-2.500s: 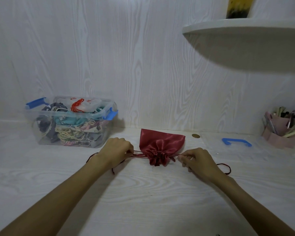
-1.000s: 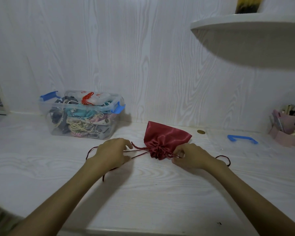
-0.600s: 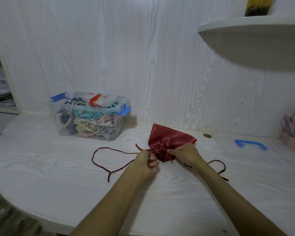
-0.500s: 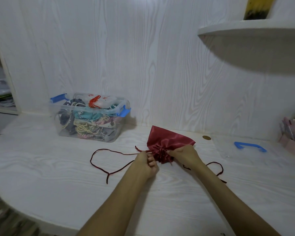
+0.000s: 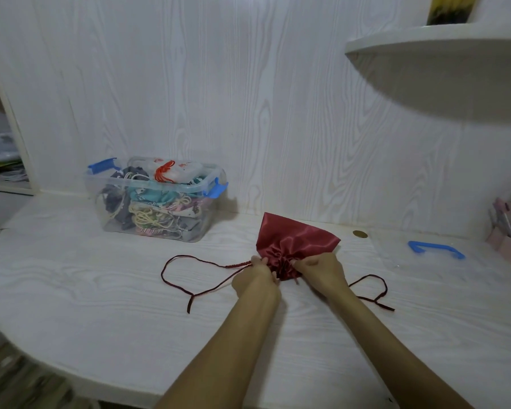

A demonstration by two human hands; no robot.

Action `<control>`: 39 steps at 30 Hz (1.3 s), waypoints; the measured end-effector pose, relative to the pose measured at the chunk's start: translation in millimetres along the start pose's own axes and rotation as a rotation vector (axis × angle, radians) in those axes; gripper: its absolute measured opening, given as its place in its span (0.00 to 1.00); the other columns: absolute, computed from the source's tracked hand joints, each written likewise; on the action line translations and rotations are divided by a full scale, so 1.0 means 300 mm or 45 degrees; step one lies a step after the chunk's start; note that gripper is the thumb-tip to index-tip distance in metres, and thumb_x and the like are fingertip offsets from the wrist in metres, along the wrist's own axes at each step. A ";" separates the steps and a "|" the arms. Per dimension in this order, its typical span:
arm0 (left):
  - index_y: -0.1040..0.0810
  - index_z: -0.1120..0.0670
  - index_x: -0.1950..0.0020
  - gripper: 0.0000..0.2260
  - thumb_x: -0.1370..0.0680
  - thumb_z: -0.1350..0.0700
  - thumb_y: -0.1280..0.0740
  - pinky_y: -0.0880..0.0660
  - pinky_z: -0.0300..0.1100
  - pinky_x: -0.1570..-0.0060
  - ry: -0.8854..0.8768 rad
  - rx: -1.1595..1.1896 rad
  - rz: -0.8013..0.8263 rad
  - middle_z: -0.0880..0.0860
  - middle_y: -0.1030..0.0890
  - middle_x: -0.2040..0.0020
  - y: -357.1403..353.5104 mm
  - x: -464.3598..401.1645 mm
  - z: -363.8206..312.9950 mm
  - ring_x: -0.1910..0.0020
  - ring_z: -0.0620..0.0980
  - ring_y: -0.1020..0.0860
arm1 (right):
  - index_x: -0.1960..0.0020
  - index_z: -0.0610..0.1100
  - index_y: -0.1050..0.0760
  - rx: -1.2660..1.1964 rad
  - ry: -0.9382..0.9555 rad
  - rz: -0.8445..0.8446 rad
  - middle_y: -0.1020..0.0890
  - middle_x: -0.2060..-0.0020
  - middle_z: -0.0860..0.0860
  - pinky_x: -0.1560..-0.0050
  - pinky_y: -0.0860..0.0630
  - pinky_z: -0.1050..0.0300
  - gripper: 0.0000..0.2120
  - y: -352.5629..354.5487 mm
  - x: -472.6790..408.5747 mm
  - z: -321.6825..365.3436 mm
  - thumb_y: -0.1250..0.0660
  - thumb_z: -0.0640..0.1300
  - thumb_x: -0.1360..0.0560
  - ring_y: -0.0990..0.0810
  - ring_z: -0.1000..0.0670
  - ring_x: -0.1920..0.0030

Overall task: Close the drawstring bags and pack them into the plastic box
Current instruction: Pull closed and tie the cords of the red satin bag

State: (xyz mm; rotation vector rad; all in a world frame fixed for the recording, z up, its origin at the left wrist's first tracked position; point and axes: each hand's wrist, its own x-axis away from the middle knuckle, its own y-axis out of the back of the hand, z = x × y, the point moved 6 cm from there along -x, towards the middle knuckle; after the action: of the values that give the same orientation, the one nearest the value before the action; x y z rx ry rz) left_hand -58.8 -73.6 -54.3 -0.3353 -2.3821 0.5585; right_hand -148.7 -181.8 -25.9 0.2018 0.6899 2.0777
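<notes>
The left hand (image 5: 255,277) and right hand (image 5: 319,270) pinched the red bag (image 5: 292,239) at its gathered mouth, probably to keep it shut. The plastic box (image 5: 157,199) waited far left

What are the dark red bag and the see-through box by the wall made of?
The dark red bag looks like satin or a similar glossy woven cloth: it catches light in soft streaks and gathers into fine folds at its mouth. The box looks like clear rigid plastic, since its contents show through the walls, with blue latches of opaque plastic.
</notes>
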 end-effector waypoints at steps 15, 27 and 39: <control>0.23 0.57 0.70 0.23 0.23 0.42 0.37 0.30 0.44 0.67 -1.617 -1.376 0.189 0.50 0.24 0.74 0.002 0.015 -0.268 0.71 0.45 0.25 | 0.62 0.48 0.18 0.478 0.191 -0.139 0.18 0.66 0.53 0.71 0.34 0.65 0.12 0.030 0.064 0.087 0.34 0.52 0.25 0.23 0.53 0.67; 0.20 0.59 0.54 0.13 0.18 0.57 0.43 0.28 0.30 0.66 -0.696 -0.873 1.057 0.46 0.19 0.69 -0.159 -0.042 -0.163 0.71 0.42 0.26 | 0.62 0.43 0.17 0.567 0.247 0.009 0.16 0.64 0.48 0.67 0.27 0.59 0.09 -0.028 -0.038 0.051 0.33 0.45 0.28 0.19 0.48 0.61; 0.15 0.56 0.57 0.12 0.21 0.59 0.37 0.22 0.38 0.53 -0.583 -0.988 1.182 0.52 0.16 0.61 -0.174 -0.171 -0.109 0.59 0.45 0.18 | 0.65 0.49 0.21 0.647 0.049 1.084 0.22 0.74 0.57 0.51 0.29 0.61 0.17 0.083 -0.126 0.172 0.38 0.57 0.23 0.26 0.58 0.69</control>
State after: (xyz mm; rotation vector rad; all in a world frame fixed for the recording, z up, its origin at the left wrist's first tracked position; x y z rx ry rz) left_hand -3.6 -128.6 -35.1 -1.8742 -2.6929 0.0371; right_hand -124.7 -202.5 34.9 0.8669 1.3126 2.6485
